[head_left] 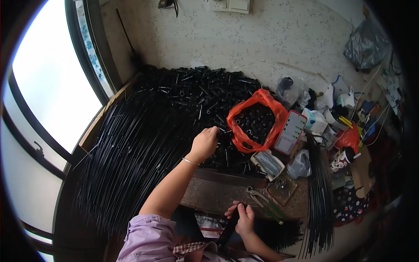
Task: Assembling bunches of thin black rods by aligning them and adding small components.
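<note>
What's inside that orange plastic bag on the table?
The orange bag lies open, holding small black tube pieces like the surrounding pile. Anything beneath that top layer is covered.

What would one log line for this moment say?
left hand: reaching into pile of black tubes | right hand: gripping bundle of black rods | pliers: lying on workbench
</note>
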A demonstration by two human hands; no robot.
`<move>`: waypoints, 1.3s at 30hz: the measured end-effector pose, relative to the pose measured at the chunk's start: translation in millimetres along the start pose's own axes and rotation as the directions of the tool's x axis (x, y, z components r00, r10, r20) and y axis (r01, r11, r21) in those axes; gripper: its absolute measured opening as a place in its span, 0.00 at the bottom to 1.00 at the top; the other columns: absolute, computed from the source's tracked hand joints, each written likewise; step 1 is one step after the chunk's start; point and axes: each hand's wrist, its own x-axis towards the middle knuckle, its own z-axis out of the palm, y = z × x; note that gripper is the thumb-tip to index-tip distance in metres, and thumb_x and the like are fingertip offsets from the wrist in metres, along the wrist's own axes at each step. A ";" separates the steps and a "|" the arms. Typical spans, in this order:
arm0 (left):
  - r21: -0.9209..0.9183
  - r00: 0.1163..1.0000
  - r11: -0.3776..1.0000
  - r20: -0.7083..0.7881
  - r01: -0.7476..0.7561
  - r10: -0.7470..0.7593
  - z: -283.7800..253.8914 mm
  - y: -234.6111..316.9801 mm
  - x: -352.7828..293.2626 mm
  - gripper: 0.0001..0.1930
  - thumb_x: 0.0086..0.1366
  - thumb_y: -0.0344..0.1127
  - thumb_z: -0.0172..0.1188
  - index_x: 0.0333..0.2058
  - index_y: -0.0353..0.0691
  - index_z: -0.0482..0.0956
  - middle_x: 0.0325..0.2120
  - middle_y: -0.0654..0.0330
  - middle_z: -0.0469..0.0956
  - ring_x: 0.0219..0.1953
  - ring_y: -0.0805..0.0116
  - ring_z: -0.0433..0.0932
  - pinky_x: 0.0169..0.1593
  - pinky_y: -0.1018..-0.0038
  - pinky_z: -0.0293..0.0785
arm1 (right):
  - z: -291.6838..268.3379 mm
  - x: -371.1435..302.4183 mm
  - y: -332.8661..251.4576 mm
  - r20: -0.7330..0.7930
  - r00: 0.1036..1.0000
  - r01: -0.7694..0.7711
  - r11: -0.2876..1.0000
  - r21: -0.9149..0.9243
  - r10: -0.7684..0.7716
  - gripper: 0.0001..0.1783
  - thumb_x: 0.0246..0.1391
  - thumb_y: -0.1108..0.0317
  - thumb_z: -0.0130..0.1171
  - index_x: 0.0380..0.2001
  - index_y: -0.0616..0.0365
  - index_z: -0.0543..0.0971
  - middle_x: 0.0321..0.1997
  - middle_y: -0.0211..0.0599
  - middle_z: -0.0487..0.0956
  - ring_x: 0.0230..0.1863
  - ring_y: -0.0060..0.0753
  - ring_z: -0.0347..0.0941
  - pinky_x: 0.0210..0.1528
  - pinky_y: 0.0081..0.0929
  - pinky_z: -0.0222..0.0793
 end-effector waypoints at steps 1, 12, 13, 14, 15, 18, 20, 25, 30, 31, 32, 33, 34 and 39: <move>-0.060 0.990 0.998 0.135 -0.018 0.026 -8.0 6.5 -9.9 0.15 0.49 0.36 0.60 0.36 0.40 0.70 0.31 0.53 0.74 0.38 0.54 0.73 0.39 0.62 0.70 | 2.9 -8.1 0.6 -0.018 1.000 -0.001 1.000 0.016 0.001 0.14 0.61 0.62 0.43 0.39 0.62 0.69 0.27 0.39 0.75 0.25 0.34 0.74 0.25 0.26 0.68; 0.050 0.977 0.998 0.210 -0.034 0.023 7.2 23.7 -55.7 0.08 0.45 0.30 0.57 0.28 0.42 0.75 0.28 0.58 0.75 0.34 0.57 0.75 0.34 0.66 0.73 | 20.6 -20.3 -13.6 0.019 0.999 0.050 0.999 -0.018 -0.050 0.12 0.61 0.64 0.42 0.42 0.60 0.67 0.27 0.39 0.75 0.25 0.33 0.74 0.26 0.25 0.68; -0.084 0.990 0.991 0.104 0.107 -0.098 -1.7 32.8 -61.2 0.09 0.44 0.30 0.58 0.27 0.40 0.74 0.28 0.56 0.75 0.33 0.56 0.75 0.33 0.65 0.72 | 20.7 -23.3 -12.8 0.006 0.999 0.043 0.999 -0.020 -0.043 0.12 0.61 0.64 0.42 0.42 0.60 0.67 0.27 0.39 0.75 0.25 0.33 0.74 0.26 0.25 0.68; -0.195 0.993 0.974 -0.010 0.112 -0.116 -4.9 37.3 -68.8 0.10 0.43 0.31 0.60 0.27 0.38 0.73 0.26 0.54 0.75 0.30 0.53 0.75 0.32 0.64 0.71 | 18.3 -23.5 -7.7 0.001 0.998 0.062 0.998 -0.013 -0.062 0.12 0.60 0.64 0.43 0.43 0.59 0.67 0.28 0.40 0.75 0.25 0.33 0.74 0.26 0.25 0.68; -0.199 0.992 0.972 0.001 0.123 -0.125 -8.0 42.0 -82.5 0.10 0.43 0.31 0.60 0.27 0.38 0.73 0.26 0.54 0.75 0.30 0.53 0.75 0.32 0.64 0.71 | 14.2 -22.6 -1.1 -0.001 0.997 0.078 0.997 -0.006 -0.078 0.12 0.60 0.65 0.43 0.45 0.58 0.66 0.28 0.40 0.76 0.26 0.33 0.74 0.26 0.26 0.68; -0.306 0.972 0.930 0.174 0.206 -0.158 -21.4 58.2 -129.4 0.09 0.45 0.32 0.61 0.26 0.37 0.73 0.24 0.51 0.76 0.29 0.51 0.75 0.32 0.66 0.71 | 4.9 -23.3 12.0 -0.083 0.994 0.077 0.996 0.033 -0.074 0.10 0.58 0.65 0.48 0.39 0.59 0.71 0.30 0.38 0.76 0.28 0.31 0.74 0.30 0.25 0.69; -0.292 0.968 0.935 0.205 0.200 -0.143 -20.4 52.6 -161.5 0.10 0.46 0.33 0.62 0.26 0.37 0.73 0.23 0.51 0.75 0.29 0.51 0.75 0.32 0.66 0.71 | 7.7 -30.8 9.1 -0.121 0.982 0.149 0.988 0.050 -0.142 0.09 0.56 0.66 0.52 0.32 0.62 0.75 0.29 0.36 0.77 0.30 0.28 0.73 0.33 0.24 0.69; -0.964 0.916 0.035 0.240 0.265 -0.322 -31.6 66.5 -188.5 0.07 0.59 0.35 0.56 0.26 0.39 0.71 0.30 0.63 0.71 0.32 0.71 0.69 0.38 0.76 0.65 | 11.7 -42.7 -1.0 0.081 0.988 0.138 0.990 -0.042 -0.134 0.09 0.56 0.69 0.52 0.33 0.64 0.75 0.30 0.36 0.77 0.29 0.26 0.72 0.37 0.22 0.67; -0.995 0.971 0.095 0.007 0.030 -0.237 -45.2 116.0 -168.2 0.07 0.61 0.35 0.54 0.28 0.39 0.70 0.36 0.65 0.67 0.35 0.77 0.66 0.40 0.79 0.63 | 19.3 -46.9 8.0 0.216 0.950 0.275 0.934 -0.226 -0.227 0.06 0.55 0.70 0.52 0.33 0.62 0.74 0.29 0.33 0.77 0.30 0.22 0.71 0.37 0.21 0.67; -0.983 0.980 0.181 -0.058 -0.023 -0.191 -46.9 119.5 -167.3 0.06 0.62 0.34 0.53 0.29 0.39 0.71 0.35 0.65 0.68 0.34 0.79 0.66 0.37 0.80 0.64 | 20.6 -48.3 9.1 0.216 0.950 0.273 0.936 -0.222 -0.225 0.06 0.55 0.70 0.52 0.33 0.62 0.74 0.29 0.33 0.77 0.30 0.22 0.71 0.37 0.21 0.67; -0.997 0.956 -0.041 0.079 0.070 -0.282 -50.1 122.8 -169.2 0.06 0.62 0.35 0.53 0.30 0.39 0.70 0.33 0.64 0.69 0.29 0.79 0.68 0.31 0.82 0.66 | 22.9 -49.4 8.2 0.208 0.953 0.262 0.942 -0.210 -0.219 0.06 0.55 0.70 0.51 0.33 0.62 0.73 0.29 0.33 0.76 0.30 0.22 0.70 0.37 0.20 0.66; -0.987 0.915 -0.134 0.131 0.085 -0.381 -53.5 122.7 -169.5 0.07 0.62 0.36 0.55 0.30 0.40 0.69 0.27 0.64 0.71 0.23 0.79 0.69 0.26 0.83 0.65 | 22.3 -50.4 6.4 0.185 0.959 0.253 0.946 -0.201 -0.217 0.06 0.56 0.70 0.51 0.33 0.62 0.73 0.29 0.32 0.76 0.30 0.21 0.70 0.37 0.19 0.65; -0.965 0.881 -0.187 0.246 0.184 -0.403 -54.9 113.9 -175.3 0.07 0.60 0.35 0.56 0.30 0.40 0.69 0.26 0.65 0.72 0.22 0.79 0.70 0.25 0.84 0.65 | 20.6 -49.8 4.7 0.170 0.962 0.248 0.948 -0.198 -0.216 0.06 0.56 0.70 0.51 0.33 0.62 0.73 0.29 0.32 0.76 0.30 0.21 0.70 0.37 0.19 0.65; -0.720 0.748 -0.494 0.636 0.487 -0.190 -42.5 89.7 -221.0 0.11 0.54 0.23 0.59 0.38 0.35 0.73 0.33 0.59 0.77 0.29 0.74 0.76 0.33 0.84 0.73 | 15.3 -43.9 3.6 0.053 0.994 0.095 0.994 -0.059 -0.092 0.07 0.57 0.68 0.50 0.32 0.59 0.74 0.29 0.28 0.74 0.32 0.19 0.68 0.37 0.15 0.62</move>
